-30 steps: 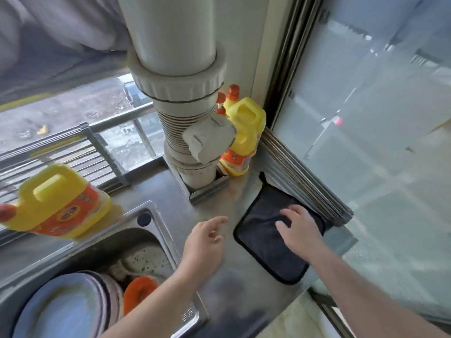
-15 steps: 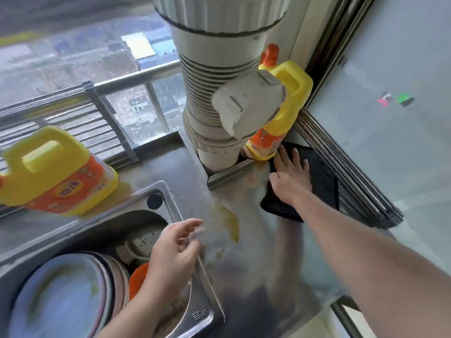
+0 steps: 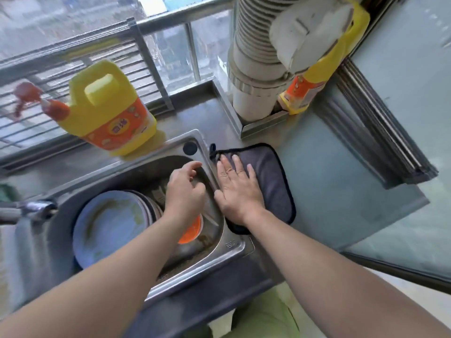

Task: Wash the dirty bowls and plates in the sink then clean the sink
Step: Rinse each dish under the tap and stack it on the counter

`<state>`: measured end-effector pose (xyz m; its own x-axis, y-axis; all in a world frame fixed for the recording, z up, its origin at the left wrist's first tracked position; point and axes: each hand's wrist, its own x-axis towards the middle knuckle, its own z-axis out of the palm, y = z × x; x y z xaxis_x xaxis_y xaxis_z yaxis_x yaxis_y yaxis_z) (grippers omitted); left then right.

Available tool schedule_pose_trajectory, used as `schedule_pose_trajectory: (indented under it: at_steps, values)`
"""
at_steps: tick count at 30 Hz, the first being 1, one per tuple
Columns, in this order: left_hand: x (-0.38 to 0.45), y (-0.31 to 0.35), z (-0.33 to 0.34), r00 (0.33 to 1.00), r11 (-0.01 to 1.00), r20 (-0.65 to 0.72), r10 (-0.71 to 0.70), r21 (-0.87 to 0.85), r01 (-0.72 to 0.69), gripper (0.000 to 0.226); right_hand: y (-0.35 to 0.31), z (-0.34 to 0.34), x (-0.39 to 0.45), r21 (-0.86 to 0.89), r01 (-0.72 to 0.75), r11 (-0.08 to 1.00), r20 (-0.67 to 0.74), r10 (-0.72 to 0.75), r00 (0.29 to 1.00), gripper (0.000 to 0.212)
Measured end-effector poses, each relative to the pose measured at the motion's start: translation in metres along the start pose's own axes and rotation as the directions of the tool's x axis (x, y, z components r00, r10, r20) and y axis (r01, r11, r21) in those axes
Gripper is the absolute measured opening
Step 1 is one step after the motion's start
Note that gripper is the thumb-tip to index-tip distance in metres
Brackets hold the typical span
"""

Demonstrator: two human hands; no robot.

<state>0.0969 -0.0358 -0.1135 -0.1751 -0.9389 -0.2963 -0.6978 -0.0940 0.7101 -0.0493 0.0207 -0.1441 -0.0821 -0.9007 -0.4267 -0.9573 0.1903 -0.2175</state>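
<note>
Beside the sink [image 3: 234,247] rim, right hand [image 3: 238,191] presses flat w/ straight fingers on the dark cloth [image 3: 271,176], left hand [image 3: 186,191] loose & holding nothing over the dirty plates [image 3: 107,228] & orange bowl [image 3: 192,230] — risk: cloth slips into the greasy basin.

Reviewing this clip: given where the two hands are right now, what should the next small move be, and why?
Probably lower the left hand onto the dirty pale blue plate to lift it. That hand hovers, holding nothing, over the stainless steel sink, where unwashed plates are stacked beside an orange bowl. The right hand lies flat on the dark grey cloth beside the rim.
</note>
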Motion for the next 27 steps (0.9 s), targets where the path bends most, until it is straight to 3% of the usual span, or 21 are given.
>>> schedule_pose_trajectory:
  at_steps: [4,8,11,12,14,16,17,20,22,23,25,27]
  values:
    - [-0.011,-0.008,-0.006,0.997,1.0,0.074,-0.002,0.006,0.001,0.054,0.017,0.044,-0.087,0.065,0.029,0.997,-0.075,-0.024,0.997,0.074]
    - [-0.023,-0.014,-0.016,0.993,1.0,0.12,-0.005,-0.006,0.005,0.056,0.065,0.073,-0.164,-0.103,0.182,0.978,-0.072,-0.19,0.979,0.071]
    - [-0.032,-0.023,-0.03,0.992,1.0,0.126,0.008,-0.02,-0.006,0.056,0.109,0.066,-0.175,-0.188,0.278,0.942,-0.04,-0.29,0.956,0.059]
    - [-0.036,-0.026,-0.036,0.993,1.0,0.118,0.007,-0.023,-0.004,0.056,0.118,0.063,-0.17,-0.165,0.227,0.96,-0.059,-0.239,0.969,0.053]
    - [-0.041,-0.035,-0.046,0.996,0.999,0.085,-0.013,-0.047,0.017,0.056,0.123,0.053,-0.152,-0.002,-0.012,1.0,-0.15,0.011,0.989,0.046]
    - [-0.045,-0.045,-0.056,0.996,0.995,0.069,-0.055,-0.083,0.061,0.055,0.107,0.045,-0.122,0.194,-0.25,0.949,-0.177,0.284,0.942,0.04]
    - [-0.046,-0.049,-0.06,0.995,0.993,0.068,-0.072,-0.093,0.078,0.055,0.094,0.04,-0.105,0.258,-0.289,0.922,-0.177,0.339,0.924,0.035]
    - [-0.047,-0.057,-0.069,0.992,0.986,0.058,-0.108,-0.124,0.115,0.054,0.043,0.023,-0.068,0.484,-0.219,0.847,-0.158,0.331,0.93,0.017]
    - [-0.047,-0.059,-0.073,0.989,0.974,0.066,-0.134,-0.175,0.144,0.051,0.006,0.008,-0.06,0.709,-0.22,0.67,-0.097,0.402,0.911,0.02]
    - [-0.048,-0.057,-0.076,0.987,0.968,0.076,-0.144,-0.198,0.156,0.048,-0.013,-0.003,-0.061,0.833,-0.224,0.505,-0.029,0.445,0.895,0.022]
    - [-0.047,-0.047,-0.083,0.977,0.954,0.15,-0.153,-0.237,0.186,0.045,-0.043,-0.026,-0.063,0.976,-0.211,0.057,0.169,0.413,0.895,0.026]
    - [-0.048,-0.036,-0.089,0.942,0.936,0.306,-0.139,-0.269,0.225,0.055,-0.059,-0.052,-0.068,0.905,-0.258,-0.338,0.346,0.234,0.908,0.025]
